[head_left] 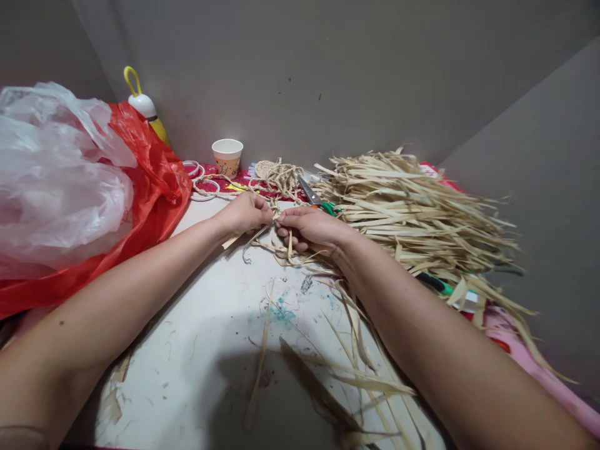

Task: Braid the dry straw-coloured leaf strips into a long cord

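My left hand (247, 213) and my right hand (307, 226) meet above the far middle of the white tabletop. Both are closed, fingertips pinching pale dry straw strips (275, 214) between them. Loose strip ends poke out below each hand. Behind them a braided straw cord (220, 181) runs left, and a bundle of braid (284, 178) lies by a coiled straw disc (267, 169). Scissors (310, 190) with green and orange handles rest just beyond my right hand. How the strips cross at my fingertips is too small to tell.
A big heap of dry straw (422, 212) covers the right side. Loose strips (347, 375) lie on the stained tabletop (187, 375). A paper cup (227, 159) and white rings (205, 189) stand at the back. Plastic bags (65, 187) and a yellow-white bottle (145, 107) occupy the left.
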`<state>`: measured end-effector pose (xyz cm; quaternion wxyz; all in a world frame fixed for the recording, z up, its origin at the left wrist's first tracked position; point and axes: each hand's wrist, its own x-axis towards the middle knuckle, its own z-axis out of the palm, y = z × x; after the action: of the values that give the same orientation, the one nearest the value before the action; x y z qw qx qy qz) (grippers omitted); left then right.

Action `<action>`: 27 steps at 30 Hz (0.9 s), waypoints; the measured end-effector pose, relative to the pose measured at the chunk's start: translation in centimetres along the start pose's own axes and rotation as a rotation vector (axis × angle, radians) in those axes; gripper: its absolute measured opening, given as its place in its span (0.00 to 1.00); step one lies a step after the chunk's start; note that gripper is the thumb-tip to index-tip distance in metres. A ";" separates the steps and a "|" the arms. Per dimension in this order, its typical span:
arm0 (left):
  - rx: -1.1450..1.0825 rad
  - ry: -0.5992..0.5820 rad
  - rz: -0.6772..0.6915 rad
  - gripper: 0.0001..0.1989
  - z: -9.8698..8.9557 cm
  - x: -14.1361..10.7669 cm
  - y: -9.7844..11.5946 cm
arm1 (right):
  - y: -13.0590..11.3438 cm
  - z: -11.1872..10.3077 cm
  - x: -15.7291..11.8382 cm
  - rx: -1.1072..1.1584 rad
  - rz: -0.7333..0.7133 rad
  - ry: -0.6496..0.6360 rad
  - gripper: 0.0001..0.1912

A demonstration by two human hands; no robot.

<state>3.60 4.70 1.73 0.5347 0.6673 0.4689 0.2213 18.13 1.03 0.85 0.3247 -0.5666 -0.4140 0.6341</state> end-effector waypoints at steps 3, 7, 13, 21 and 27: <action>0.055 0.014 0.066 0.07 0.1 0.2 -0.3 | -0.2 0.0 -0.1 -0.023 0.034 0.011 0.11; 0.140 0.016 0.144 0.06 0.2 0.2 -0.5 | -0.2 0.1 -0.1 -0.005 0.061 0.004 0.11; 0.188 0.014 0.203 0.05 0.1 0.4 -0.8 | -0.1 0.2 0.2 0.033 0.070 -0.007 0.13; 0.211 -0.052 0.204 0.04 -0.7 0.4 -0.8 | -0.3 0.5 0.1 -0.029 0.045 0.029 0.13; 0.316 -0.024 0.065 0.06 -1.8 -0.2 0.2 | 0.0 0.7 0.4 -0.154 0.017 0.089 0.15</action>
<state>2.16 5.50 2.57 0.4212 0.7605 0.4696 0.1541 17.34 1.27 0.64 0.2927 -0.6209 -0.4418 0.5776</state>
